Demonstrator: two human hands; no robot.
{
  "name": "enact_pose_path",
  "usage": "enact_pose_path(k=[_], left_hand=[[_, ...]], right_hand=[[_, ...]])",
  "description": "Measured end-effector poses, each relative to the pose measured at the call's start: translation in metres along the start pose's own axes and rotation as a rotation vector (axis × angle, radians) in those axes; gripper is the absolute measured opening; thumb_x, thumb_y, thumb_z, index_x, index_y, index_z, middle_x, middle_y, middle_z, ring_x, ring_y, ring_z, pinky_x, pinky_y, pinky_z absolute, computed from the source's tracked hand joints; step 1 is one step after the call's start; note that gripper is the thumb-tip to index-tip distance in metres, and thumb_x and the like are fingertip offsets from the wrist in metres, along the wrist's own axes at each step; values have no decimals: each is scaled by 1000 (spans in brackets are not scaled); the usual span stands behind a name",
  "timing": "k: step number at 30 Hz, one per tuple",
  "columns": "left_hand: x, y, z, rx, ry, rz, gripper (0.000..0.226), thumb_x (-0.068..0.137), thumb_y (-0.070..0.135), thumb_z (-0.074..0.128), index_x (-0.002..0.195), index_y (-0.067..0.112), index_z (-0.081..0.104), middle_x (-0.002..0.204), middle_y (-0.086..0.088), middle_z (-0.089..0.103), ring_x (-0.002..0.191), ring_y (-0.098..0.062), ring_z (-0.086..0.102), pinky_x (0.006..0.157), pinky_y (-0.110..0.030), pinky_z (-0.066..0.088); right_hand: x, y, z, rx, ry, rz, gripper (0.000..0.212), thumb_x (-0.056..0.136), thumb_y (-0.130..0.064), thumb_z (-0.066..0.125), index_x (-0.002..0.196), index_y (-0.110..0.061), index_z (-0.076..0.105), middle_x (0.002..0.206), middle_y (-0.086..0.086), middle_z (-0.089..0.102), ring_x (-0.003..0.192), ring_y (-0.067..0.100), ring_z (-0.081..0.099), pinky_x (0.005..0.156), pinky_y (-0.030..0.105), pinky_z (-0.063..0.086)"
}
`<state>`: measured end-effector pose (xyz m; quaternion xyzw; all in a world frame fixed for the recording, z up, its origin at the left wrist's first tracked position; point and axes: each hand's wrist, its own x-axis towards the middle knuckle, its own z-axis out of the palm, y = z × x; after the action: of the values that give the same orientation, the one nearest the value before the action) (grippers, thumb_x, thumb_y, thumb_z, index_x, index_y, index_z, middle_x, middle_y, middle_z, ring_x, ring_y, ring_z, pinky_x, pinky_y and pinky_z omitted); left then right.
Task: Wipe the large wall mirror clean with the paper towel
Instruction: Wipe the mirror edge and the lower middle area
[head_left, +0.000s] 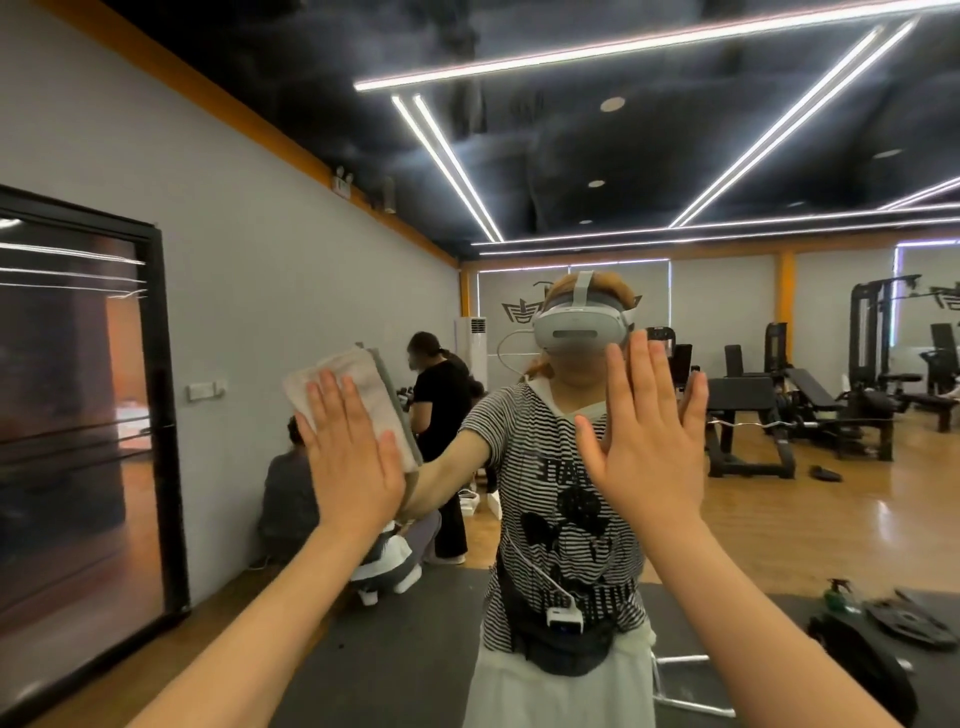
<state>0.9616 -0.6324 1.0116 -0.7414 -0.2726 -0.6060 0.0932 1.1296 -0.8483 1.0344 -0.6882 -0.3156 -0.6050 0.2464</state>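
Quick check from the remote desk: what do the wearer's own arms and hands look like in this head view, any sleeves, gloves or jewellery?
Both forearms are bare up to the frame edge, with no sleeves in view. The left hand and right hand wear no gloves, and no rings, watch or bracelets show. No cables run along either arm.

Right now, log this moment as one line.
step: wiping | left hand: flat, pressing paper towel on mirror | right hand: flat on glass, empty

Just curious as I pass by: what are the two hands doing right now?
Left hand: open, flat fingers pressing the paper towel against the wall mirror.
Right hand: open, flat against the mirror, holding nothing.
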Motion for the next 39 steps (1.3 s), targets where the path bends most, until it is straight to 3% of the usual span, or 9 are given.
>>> enact_pose_path(k=[3,8,11,15,20,25,32,39], left_hand=[[-6,32,4,-13,10,-3,69,96,34,21,152,0,0,159,-23,3,147,-33,-3,119,-39,-10],[-18,111,18,5,6,303,79,91,36,28,152,5,-11,159,-16,-2,148,-29,-15,118,-44,-4],[-19,119,22,3,6,343,79,92,36,28,152,7,-14,160,-17,-1,148,-28,-15,119,-47,-3],[-20,114,24,15,20,369,79,91,36,29,152,7,-12,159,-13,-21,148,-29,-13,119,-48,-2],[-19,115,23,0,31,360,80,90,36,30,153,8,-10,160,-18,0,149,-27,-12,119,-47,-1],[-19,118,23,-26,40,353,74,89,35,32,151,2,9,156,-20,11,146,-33,9,118,-46,-1],[-20,119,24,-76,69,313,73,89,37,32,151,5,11,156,-18,11,148,-19,-16,118,-44,-4],[-21,118,25,-61,23,300,74,89,37,33,153,6,11,158,-20,13,148,-20,-14,119,-43,-7]], right_hand=[[0,0,1,3,17,-4,72,93,-48,32,152,-8,22,159,14,18,146,26,14,118,48,-2],[0,0,1,1,23,-7,71,94,-48,33,152,-8,23,159,13,17,146,26,14,118,46,-4],[0,2,1,-3,25,-14,71,94,-48,35,152,-9,21,159,13,19,147,24,12,118,46,-5],[0,2,1,-5,26,-15,70,94,-48,35,152,-10,22,158,14,21,147,23,12,118,46,-5],[1,2,2,-9,36,-18,71,94,-48,37,152,-10,22,158,13,22,146,25,16,118,47,-3],[0,2,1,-10,32,-19,71,94,-48,38,152,-11,20,158,13,22,146,25,16,117,47,-1],[1,1,1,-16,31,-19,70,94,-48,38,151,-11,21,157,13,25,145,25,19,118,47,0],[1,2,-8,25,-52,-13,70,94,-45,41,152,-12,19,159,12,20,147,24,14,118,47,1]])
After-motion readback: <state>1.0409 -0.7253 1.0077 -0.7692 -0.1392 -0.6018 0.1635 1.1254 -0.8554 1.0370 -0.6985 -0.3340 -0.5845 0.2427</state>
